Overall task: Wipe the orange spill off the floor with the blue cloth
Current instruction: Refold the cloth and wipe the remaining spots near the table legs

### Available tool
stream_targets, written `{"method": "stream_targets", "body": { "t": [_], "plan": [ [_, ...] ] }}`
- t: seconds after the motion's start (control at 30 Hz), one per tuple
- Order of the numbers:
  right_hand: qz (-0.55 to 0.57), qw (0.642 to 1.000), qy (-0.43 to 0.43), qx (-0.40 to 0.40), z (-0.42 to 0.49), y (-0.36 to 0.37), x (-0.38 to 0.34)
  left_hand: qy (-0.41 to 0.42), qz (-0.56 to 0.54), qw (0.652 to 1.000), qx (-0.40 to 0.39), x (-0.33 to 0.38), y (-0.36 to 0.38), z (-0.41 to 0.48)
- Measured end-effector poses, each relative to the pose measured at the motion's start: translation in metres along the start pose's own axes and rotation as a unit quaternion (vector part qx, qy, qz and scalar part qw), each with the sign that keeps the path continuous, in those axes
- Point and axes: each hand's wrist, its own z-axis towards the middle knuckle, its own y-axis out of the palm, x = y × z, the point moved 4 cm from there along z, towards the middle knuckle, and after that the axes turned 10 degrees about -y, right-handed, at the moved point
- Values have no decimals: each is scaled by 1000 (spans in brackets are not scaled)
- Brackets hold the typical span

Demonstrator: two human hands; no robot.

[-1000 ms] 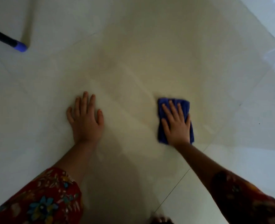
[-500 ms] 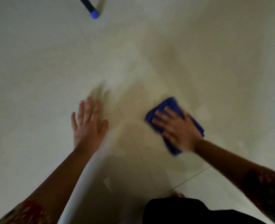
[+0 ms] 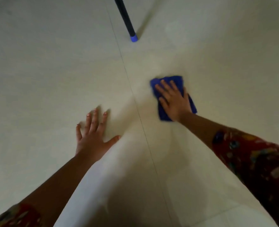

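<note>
Currently, right hand (image 3: 174, 102) flat on blue cloth (image 3: 171, 82), fingers straight, pressing it to the floor (image 3: 53, 71) right of a tile seam, left hand (image 3: 92, 136) splayed flat on floor, holding nothing, blue-tipped black pole (image 3: 127, 22) far centre.

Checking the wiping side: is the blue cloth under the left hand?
No, the blue cloth lies flat under the right hand, while the left hand rests on bare floor.

Dim, soft, motion-blurred picture; shadows pool near the bottom edge.
</note>
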Motion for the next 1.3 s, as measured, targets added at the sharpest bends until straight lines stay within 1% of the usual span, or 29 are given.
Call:
{"method": "stream_targets", "body": {
  "t": [0.03, 0.07, 0.1, 0.13, 0.23, 0.3, 0.33, 0.37, 0.4, 0.43, 0.47, 0.5, 0.53, 0.57, 0.63, 0.7, 0.73, 0.77, 0.8, 0.83, 0.87, 0.93, 1.0, 1.07, 1.1, 1.13, 1.2, 1.23, 1.3],
  "plan": [
    [12, 996, 87, -11, 22, -5, 9, 13, 4, 1000, -2, 0, -4, 1],
    [30, 990, 139, -24, 42, -9, 4, 29, 16, 999, -7, -3, -8, 1],
    [36, 988, 148, -34, 60, -9, -15, 45, 38, 998, -15, -9, -13, 1],
    [34, 991, 123, -41, 74, -8, -40, 64, 65, 996, -21, -14, -16, 1],
    [16, 997, -65, -47, 76, 8, -149, 116, 100, 988, -14, -53, -26, -1],
    [-7, 967, -252, -41, 37, 20, -205, 142, 116, 983, -4, -83, -34, -8],
    [-28, 946, -322, -37, 18, 25, -214, 157, 133, 979, -7, -101, -35, -17],
    [-47, 934, -353, -30, 12, 25, -202, 175, 147, 973, 2, -113, -38, -23],
    [-52, 943, -329, -21, 10, 25, -189, 187, 159, 970, -1, -130, -36, -33],
    [-43, 966, -255, -8, 5, 23, -172, 199, 157, 967, 2, -144, -30, -47],
    [-25, 988, -150, 7, -1, 18, -152, 201, 150, 968, -3, -154, -24, -63],
    [-10, 998, -55, 11, -14, 17, -135, 204, 138, 969, -2, -161, -16, -79],
    [-1, 1000, 1, 10, -36, 19, -129, 206, 124, 971, -5, -164, -7, -96],
    [1, 1000, 25, 9, -62, 22, -129, 209, 110, 972, -6, -163, 0, -107],
    [-5, 1000, 21, -4, -133, 31, -151, 203, 77, 976, -10, -162, 13, -128],
    [5, 998, -50, -26, -200, 42, -197, 190, 67, 980, -7, -160, 21, -145],
    [6, 990, -136, -43, -224, 48, -225, 178, 64, 982, -3, -159, 24, -151],
    [12, 969, -240, -60, -237, 53, -255, 166, 58, 984, 1, -161, 25, -156],
    [22, 944, -320, -78, -239, 54, -276, 157, 49, 986, 4, -162, 27, -159],
    [30, 925, -371, -77, -221, 52, -290, 144, 43, 988, 12, -167, 25, -161],
    [30, 926, -372, -62, -194, 51, -295, 137, 43, 989, 15, -171, 25, -161],
    [10, 963, -269, -23, -126, 49, -293, 115, 47, 992, 23, -184, 23, -159],
    [2, 994, -112, 1, -63, 44, -280, 69, 31, 997, 22, -199, 21, -155],
    [9, 1000, -3, 0, -19, 41, -285, 5, -29, 999, 25, -217, 19, -152],
    [14, 1000, 11, 5, -7, 43, -298, -32, -65, 997, 30, -227, 19, -151],
    [20, 1000, -8, 10, 0, 46, -320, -68, -97, 992, 38, -235, 18, -151],
    [44, 991, -125, 24, -10, 51, -376, -138, -138, 979, 59, -255, 17, -157],
    [40, 976, -214, 15, -28, 54, -403, -172, -150, 971, 67, -263, 17, -160],
    [37, 925, -376, -22, -75, 62, -430, -219, -165, 958, 81, -274, 18, -166]
  ]
}}
